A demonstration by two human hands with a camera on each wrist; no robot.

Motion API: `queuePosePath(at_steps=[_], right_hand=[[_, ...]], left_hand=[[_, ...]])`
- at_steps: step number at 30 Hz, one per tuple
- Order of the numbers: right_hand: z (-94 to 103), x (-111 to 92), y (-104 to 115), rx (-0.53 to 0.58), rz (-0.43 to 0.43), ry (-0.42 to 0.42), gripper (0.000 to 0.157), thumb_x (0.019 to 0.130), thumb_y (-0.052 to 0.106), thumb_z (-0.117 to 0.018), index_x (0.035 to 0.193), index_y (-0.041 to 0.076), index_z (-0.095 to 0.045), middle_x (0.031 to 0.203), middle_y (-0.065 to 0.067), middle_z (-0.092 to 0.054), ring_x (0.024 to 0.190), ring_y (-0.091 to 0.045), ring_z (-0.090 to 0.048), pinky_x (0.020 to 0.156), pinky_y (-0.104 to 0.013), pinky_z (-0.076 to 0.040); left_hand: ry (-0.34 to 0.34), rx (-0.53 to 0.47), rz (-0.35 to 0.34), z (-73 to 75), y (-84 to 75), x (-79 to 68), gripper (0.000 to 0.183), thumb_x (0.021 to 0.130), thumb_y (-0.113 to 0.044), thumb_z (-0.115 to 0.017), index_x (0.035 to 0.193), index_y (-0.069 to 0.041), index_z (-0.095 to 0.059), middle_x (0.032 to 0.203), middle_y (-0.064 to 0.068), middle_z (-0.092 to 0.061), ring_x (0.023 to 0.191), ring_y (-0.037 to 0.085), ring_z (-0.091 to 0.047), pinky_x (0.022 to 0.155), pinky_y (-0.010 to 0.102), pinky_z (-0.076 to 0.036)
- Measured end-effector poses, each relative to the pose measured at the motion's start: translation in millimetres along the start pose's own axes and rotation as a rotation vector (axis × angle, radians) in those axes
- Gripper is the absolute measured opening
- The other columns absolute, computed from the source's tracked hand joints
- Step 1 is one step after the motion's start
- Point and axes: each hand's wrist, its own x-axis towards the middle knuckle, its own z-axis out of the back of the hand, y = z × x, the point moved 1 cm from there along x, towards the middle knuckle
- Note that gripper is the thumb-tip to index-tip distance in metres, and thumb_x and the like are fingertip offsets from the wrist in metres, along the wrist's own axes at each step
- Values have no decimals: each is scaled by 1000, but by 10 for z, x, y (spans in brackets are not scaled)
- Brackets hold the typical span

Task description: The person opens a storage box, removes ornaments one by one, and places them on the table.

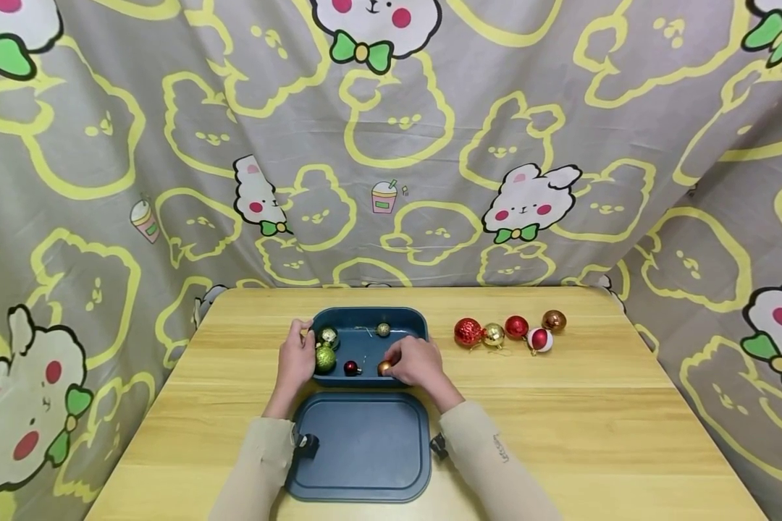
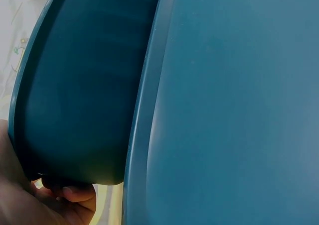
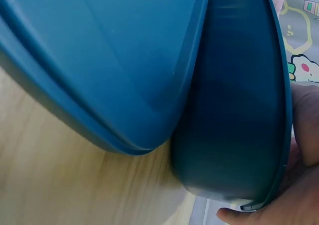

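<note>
A dark blue plastic box [image 1: 339, 314] with its top uncovered holds several small Christmas baubles. My left hand [image 1: 297, 354] grips the box's left end, its fingers curled at the wall in the left wrist view. My right hand [image 1: 417, 360] reaches over the right front rim and pinches an orange-gold bauble [image 1: 384, 367] low inside the box. To the left inside lie a green bauble [image 1: 325, 357] and a silvery-gold one [image 1: 329, 336]. A dark red bauble [image 1: 351, 367] sits near the front wall, and a small gold one [image 1: 382, 329] is toward the back.
A matching blue lid [image 1: 363, 447] lies flat in front of the box. Right of the box, a group of baubles rests on the wooden table [image 1: 560, 427]: textured red [image 1: 468, 332], gold [image 1: 493, 334], red [image 1: 516, 327], red-and-white [image 1: 539, 339] and bronze [image 1: 554, 320]. A patterned curtain [image 1: 430, 181] hangs behind.
</note>
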Motion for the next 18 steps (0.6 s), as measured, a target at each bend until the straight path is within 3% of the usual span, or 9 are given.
queuePosePath(at_steps=[5,9,13,16,18], right_hand=[[-16,7,4,1,-24,-5,14,81,24,-90,91,20,-82,84,6,-76,96,-21,-68,121,-62,-26],[-34,16,-7,-1,-30,-18,14,81,24,-90,90,20,-81,81,7,-72,88,-18,-64,118,-58,-30],[-35,9,-15,2,-19,-34,15,80,24,-90,90,19,-81,79,7,-70,84,-17,-60,101,-49,-41],[-30,-2,-24,22,-7,-47,16,80,24,-91,90,18,-80,81,5,-70,83,-17,-58,87,-42,-41],[-25,-11,-28,34,-1,-54,17,80,24,-91,90,18,-79,82,5,-70,84,-18,-58,84,-40,-40]], left_hand=[[-1,-1,-3,-5,-14,-6,24,112,-17,-45,132,-8,-54,74,7,-50,60,20,-42,60,33,-36],[-6,3,0,-7,-14,-7,25,111,-17,-45,133,-9,-54,73,6,-50,60,20,-43,60,34,-36],[-17,3,-1,-8,-10,-10,26,111,-16,-45,134,-8,-55,71,6,-48,60,20,-43,60,34,-36],[-24,0,-5,-5,-20,-16,27,111,-15,-46,134,-7,-56,70,6,-47,59,20,-43,59,34,-36],[-25,-3,-9,-3,-29,-20,27,111,-14,-46,135,-6,-56,70,6,-47,59,20,-42,59,34,-36]])
